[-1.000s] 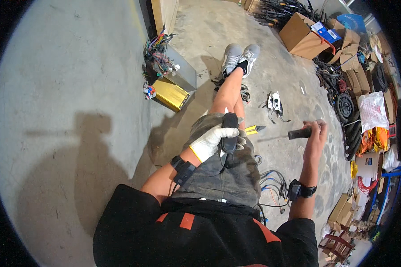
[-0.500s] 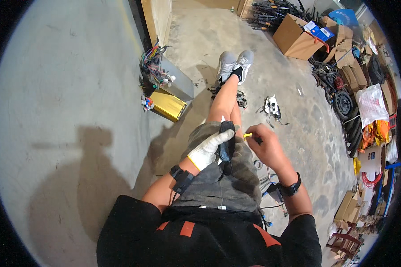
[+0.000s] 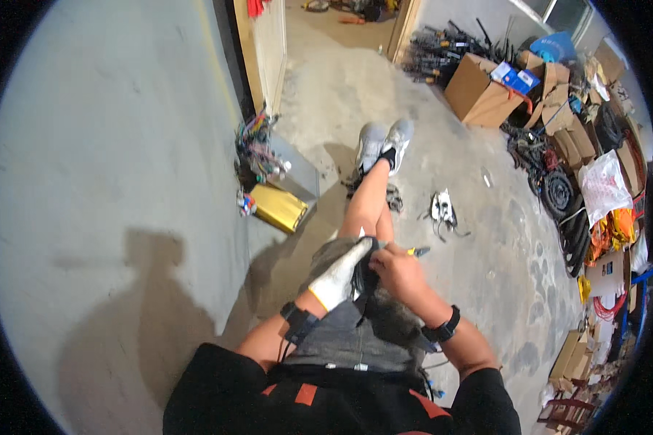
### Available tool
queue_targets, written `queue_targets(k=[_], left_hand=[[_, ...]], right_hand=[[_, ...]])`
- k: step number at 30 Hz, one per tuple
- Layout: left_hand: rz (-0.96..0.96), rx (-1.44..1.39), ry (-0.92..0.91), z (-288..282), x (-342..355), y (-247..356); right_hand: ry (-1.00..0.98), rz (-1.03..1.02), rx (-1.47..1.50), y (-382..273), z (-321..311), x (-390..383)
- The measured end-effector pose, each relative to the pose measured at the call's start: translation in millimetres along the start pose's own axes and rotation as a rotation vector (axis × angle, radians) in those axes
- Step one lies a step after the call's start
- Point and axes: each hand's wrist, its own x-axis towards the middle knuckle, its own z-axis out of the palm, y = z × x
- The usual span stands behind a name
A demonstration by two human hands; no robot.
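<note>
My left hand (image 3: pixel 339 281), in a white work glove with a yellow cuff edge, is closed around a long black padded-looking piece (image 3: pixel 363 274) above my lap. Its exact kind does not show. My bare right hand (image 3: pixel 401 272) has come against the right side of this piece, with bent fingers pinching at its edge. Just beyond the right knuckles a yellow-and-dark tool (image 3: pixel 417 251) sticks out. I cannot tell whether that hand holds it or it lies behind.
Left of my crossed legs stand a gold metal box (image 3: pixel 279 208) and a bundle of coloured wires (image 3: pixel 257 148) by the wall. A white-and-black part (image 3: pixel 442 210) lies on the floor. Cardboard boxes (image 3: pixel 479 94), a small wheel (image 3: pixel 557 191) and bags crowd the right side.
My right hand has moved left from beside my leg onto the black piece. The yellow tool, earlier at its fingertips, now shows behind the knuckles. The view has tilted up.
</note>
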Motion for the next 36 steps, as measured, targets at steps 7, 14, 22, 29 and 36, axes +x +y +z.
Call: queue_targets(k=[7,14,22,29,36], left_hand=[[-0.063,-0.01,-0.095,-19,3,-9],[-0.11,-0.005,-0.089,16,-14,10],[-0.132,-0.113,-0.15,14,-21,32],[-0.039,-0.144,-0.134,9,-41,52],[-0.015,-0.246,-0.118,-5,-44,64]], right_hand=[[-0.075,0.017,-0.048,2,1,-4],[-0.01,0.062,0.044,23,-3,-9],[0.104,0.287,0.079,123,-13,-16],[0.1,0.61,0.104,240,73,-37],[-0.052,0.81,0.097,297,144,-59]])
